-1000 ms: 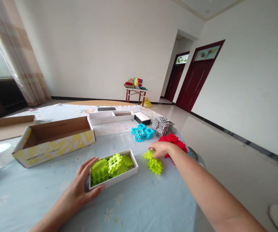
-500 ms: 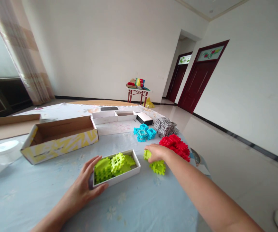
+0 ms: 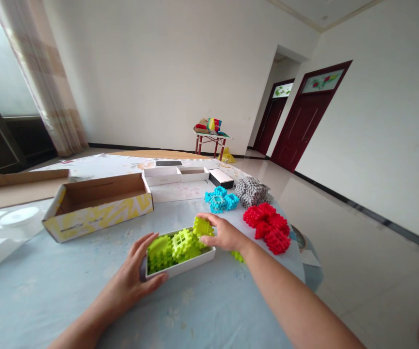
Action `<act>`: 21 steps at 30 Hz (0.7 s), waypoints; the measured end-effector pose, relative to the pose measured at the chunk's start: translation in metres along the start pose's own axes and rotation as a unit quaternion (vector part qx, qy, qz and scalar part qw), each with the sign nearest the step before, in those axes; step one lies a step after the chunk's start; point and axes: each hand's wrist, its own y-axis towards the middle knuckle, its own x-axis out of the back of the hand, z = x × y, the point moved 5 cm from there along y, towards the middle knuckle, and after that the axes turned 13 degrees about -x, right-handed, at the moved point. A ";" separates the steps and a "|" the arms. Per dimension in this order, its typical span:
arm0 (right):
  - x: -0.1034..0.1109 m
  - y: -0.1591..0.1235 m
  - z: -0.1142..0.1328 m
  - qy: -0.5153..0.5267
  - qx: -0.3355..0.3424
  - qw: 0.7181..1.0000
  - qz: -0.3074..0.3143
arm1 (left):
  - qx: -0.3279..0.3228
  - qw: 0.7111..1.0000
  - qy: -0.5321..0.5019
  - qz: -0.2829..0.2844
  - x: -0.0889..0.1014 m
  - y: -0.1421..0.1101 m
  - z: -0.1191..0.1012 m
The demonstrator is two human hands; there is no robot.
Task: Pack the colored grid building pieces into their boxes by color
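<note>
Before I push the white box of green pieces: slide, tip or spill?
The white box would likely slide rather than tip, being low and long. The green pieces might spill if jolted, since some rise above its rim.

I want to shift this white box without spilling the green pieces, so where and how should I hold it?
Probably by the outer walls at both short ends of the white box, coming in from left and right. It is long, narrow and open-topped, and the green pieces rise above its rim, so a grip from above would catch them. The left hand spans its left end.
</note>
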 end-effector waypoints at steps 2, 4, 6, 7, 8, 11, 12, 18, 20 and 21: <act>-0.005 0.001 -0.003 0.005 0.009 1.000 -0.006 | 0.001 1.000 0.002 0.003 0.000 0.000 -0.001; -0.006 0.002 -0.006 0.012 0.016 1.000 -0.008 | 0.002 1.000 0.002 0.004 0.000 0.000 -0.002; -0.004 0.001 -0.007 0.011 0.021 1.000 -0.014 | 0.001 1.000 0.001 0.000 0.001 0.000 -0.003; -0.001 0.001 -0.006 0.005 0.023 0.999 -0.024 | 0.001 1.000 -0.001 -0.002 0.002 0.000 -0.003; 0.003 0.000 -0.004 -0.007 0.023 0.999 -0.038 | 0.000 1.000 -0.002 -0.004 0.002 0.000 -0.003; 0.018 -0.003 0.006 -0.083 0.010 0.994 -0.074 | 0.002 1.000 -0.005 -0.006 0.003 0.001 -0.004; 0.023 -0.004 0.009 -0.118 0.007 0.990 -0.078 | 0.002 1.000 -0.006 -0.005 0.003 0.001 -0.004; 0.031 -0.006 0.017 -0.228 -0.038 0.972 -0.042 | 0.006 1.000 -0.003 0.002 0.002 0.000 -0.002; 0.026 -0.005 0.013 -0.209 -0.062 0.976 -0.021 | 0.004 1.000 -0.001 0.001 0.001 0.000 -0.002; 0.024 -0.005 0.011 -0.192 -0.069 0.979 -0.013 | 0.003 1.000 0.000 -0.001 0.001 0.000 -0.001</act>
